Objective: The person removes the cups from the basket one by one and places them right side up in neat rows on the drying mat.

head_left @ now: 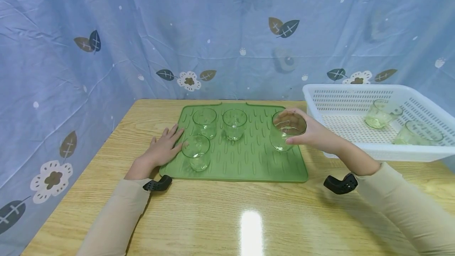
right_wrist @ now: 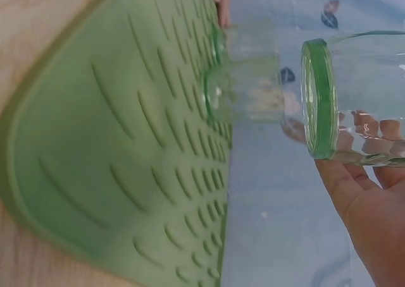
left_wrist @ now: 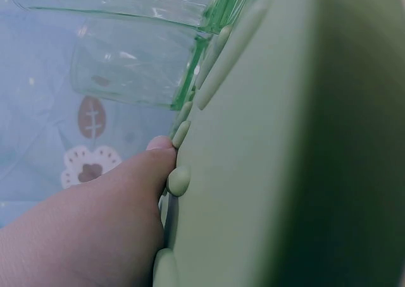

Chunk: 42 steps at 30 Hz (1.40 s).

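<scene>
Okay, your right hand (head_left: 313, 127) has a clear glass (head_left: 279, 139) in its curve: thumb on the near side, fingers wrapped round the far side, spread about as wide as the glass. That glass is mouth up, roughly upright, over the right part of the green mat (head_left: 249, 171); the right wrist view shows a gap between its base and the mat, so it's in the air.

Your left hand (head_left: 161, 149) holds nothing. It lies palm down at the mat's left edge, fingers stretched out and slightly apart, fingertips and thumb on the mat. The thumb sits just beside the front glass (head_left: 199, 157); can't tell from the head view if they touch.

Also standing upright on the mat: a back-left glass (head_left: 205, 123) and a middle glass (head_left: 234, 123), near each other, the front one closer to you. Mat's flat on the wooden worktop (head_left: 199, 220).

To your right, a white basket (head_left: 376, 152) with two more glasses inside, a rear one (head_left: 380, 117) and a front one (head_left: 414, 135), both tilted and near its right end.
</scene>
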Motion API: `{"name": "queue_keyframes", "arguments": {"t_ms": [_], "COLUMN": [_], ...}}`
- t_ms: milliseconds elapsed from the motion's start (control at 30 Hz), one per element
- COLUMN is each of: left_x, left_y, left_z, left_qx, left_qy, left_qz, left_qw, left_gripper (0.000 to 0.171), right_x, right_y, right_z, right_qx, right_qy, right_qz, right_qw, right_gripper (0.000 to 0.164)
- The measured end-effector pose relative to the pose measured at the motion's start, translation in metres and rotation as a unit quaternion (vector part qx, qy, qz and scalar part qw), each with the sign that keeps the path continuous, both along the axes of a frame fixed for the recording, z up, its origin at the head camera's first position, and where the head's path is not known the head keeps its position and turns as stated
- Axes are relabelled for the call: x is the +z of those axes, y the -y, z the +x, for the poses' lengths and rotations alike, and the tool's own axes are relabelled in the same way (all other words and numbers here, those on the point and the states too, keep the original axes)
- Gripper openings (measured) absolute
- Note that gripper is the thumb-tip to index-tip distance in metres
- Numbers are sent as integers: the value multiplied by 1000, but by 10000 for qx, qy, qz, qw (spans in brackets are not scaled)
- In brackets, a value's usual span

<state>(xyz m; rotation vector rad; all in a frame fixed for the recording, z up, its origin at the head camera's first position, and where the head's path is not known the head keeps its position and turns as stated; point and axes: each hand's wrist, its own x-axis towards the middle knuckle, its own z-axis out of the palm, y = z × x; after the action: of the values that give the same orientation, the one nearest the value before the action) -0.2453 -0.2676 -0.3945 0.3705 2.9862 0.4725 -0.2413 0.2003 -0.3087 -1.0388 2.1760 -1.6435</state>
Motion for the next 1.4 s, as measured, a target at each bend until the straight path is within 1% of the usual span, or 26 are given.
{"name": "queue_keyframes", "arguments": {"t_ms": [233,367,533,733,900,1133,1300,1400], "left_x": [0,2,3,3,2,0,-1,0], "left_y": [-1,-1,-2,-2,0,0,0,0], "left_z": [-1,0,0,-1,0,1,0,0], "left_qx": [-16,-11,-12,-17,26,21,9,-2], "left_qy": [-14,19,8,-2,30,52,20,25], "left_qz": [13,79,87,64,105,127,110,96], "left_qw": [10000,10000,10000,10000,9999,9999,9999,10000], "left_gripper": [72,72,73,75,75,74,74,74], "right_x": [-10,-16,-24,-34,-40,-46,-48,-50], "right_y": [18,31,49,67,81,95,103,107], "right_z": [0,0,3,4,3,5,6,6], "right_qx": [190,202,375,463,546,429,369,372], "right_qy": [144,388,654,651,752,990,1164,1196], "right_qz": [-153,-78,-88,-26,-6,35,-38,-48], "right_qw": [9996,9990,9971,9968,9957,9942,9925,9921], "right_gripper": [66,72,75,81,78,79,81,81]}}
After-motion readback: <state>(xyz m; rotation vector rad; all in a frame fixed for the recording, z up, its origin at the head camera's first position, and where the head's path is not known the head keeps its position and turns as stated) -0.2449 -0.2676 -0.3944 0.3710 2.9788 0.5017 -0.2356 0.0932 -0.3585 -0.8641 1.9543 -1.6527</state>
